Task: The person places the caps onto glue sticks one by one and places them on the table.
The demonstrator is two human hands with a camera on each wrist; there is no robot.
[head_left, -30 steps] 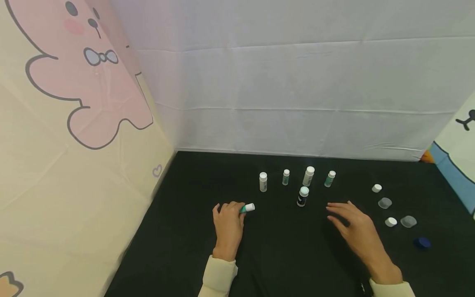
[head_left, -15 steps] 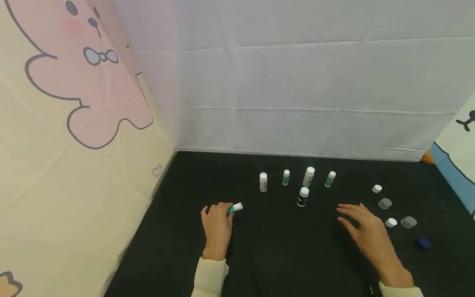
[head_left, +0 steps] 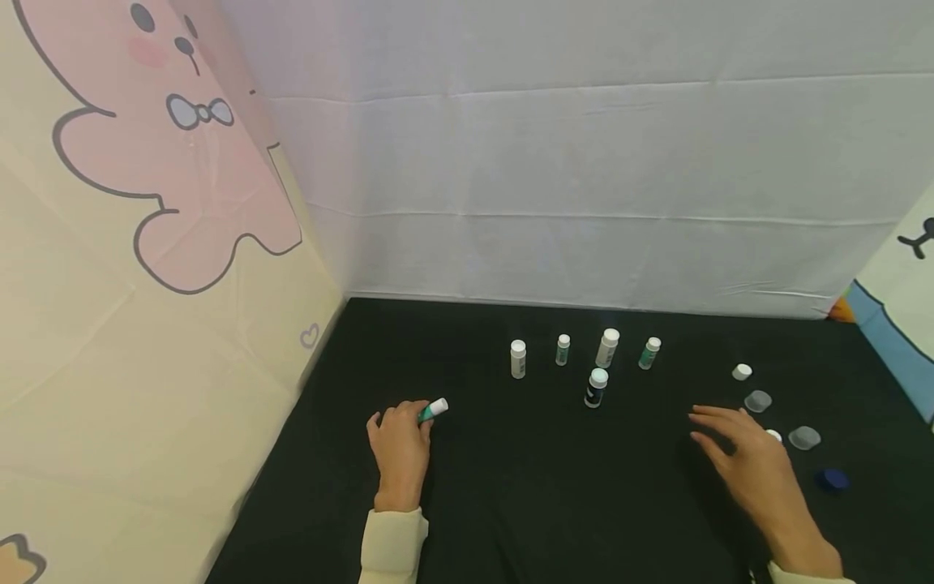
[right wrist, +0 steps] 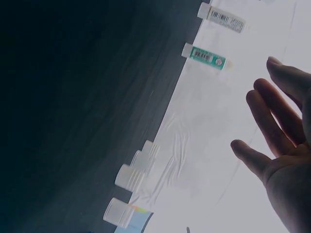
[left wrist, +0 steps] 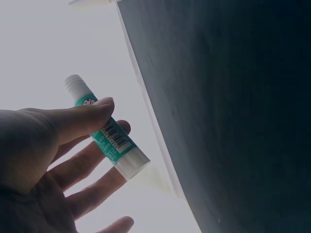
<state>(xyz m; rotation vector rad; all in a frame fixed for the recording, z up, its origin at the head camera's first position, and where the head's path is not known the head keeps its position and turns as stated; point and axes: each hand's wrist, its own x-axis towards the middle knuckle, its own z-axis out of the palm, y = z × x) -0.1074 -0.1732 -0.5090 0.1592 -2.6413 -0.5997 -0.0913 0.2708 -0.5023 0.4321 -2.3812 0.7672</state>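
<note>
My left hand [head_left: 399, 448] pinches a green-labelled glue stick [left wrist: 112, 136] between thumb and fingers, above the left part of the black table. A barcode shows on its label in the left wrist view; its white end [head_left: 439, 407] points right and slightly up in the head view. My right hand [head_left: 755, 466] hovers at the right with fingers spread and holds nothing. Nearest to it lies a white cap [head_left: 774, 435], partly hidden behind the hand. A dark-labelled glue stick [head_left: 596, 388] stands upright between the hands.
Behind it stand two white glue sticks [head_left: 518, 359] and two green-labelled glue sticks [head_left: 649, 354]. On the right lie another white cap [head_left: 742, 371], two translucent caps [head_left: 805, 439] and a dark blue cap [head_left: 833, 480]. A white cloth wall [head_left: 584, 162] borders the black table [head_left: 511, 487].
My left hand has moved left with the glue stick in its fingers. My right hand has moved right and now partly covers a white cap. The standing glue sticks have stayed put.
</note>
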